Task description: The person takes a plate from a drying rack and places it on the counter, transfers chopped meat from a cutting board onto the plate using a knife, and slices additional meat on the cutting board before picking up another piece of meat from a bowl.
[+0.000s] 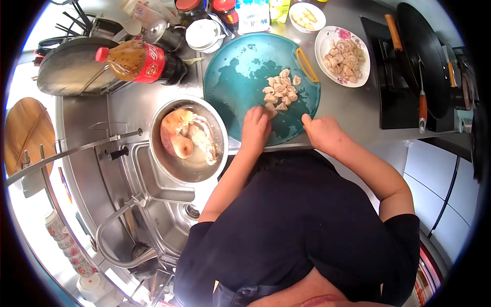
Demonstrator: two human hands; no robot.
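Observation:
A round teal cutting board (235,77) with a yellow handle lies on the counter, wet in patches. Pale chunks of meat (280,90) sit in a small heap on its right half. My left hand (255,130) is closed at the board's near side, with curled fingertips pressed on a piece of meat (271,109) below the heap. My right hand (323,134) is a closed fist at the board's lower right edge, thumb uppermost. Whatever it grips is hidden or too faint to make out.
Left of the board, a metal basin (223,148) by the sink (166,225) holds a large piece of meat. A flowered plate (323,38) of meat, a small bowl (292,21) and a wok (429,66) are rightward. A cola bottle (148,62) stands back left.

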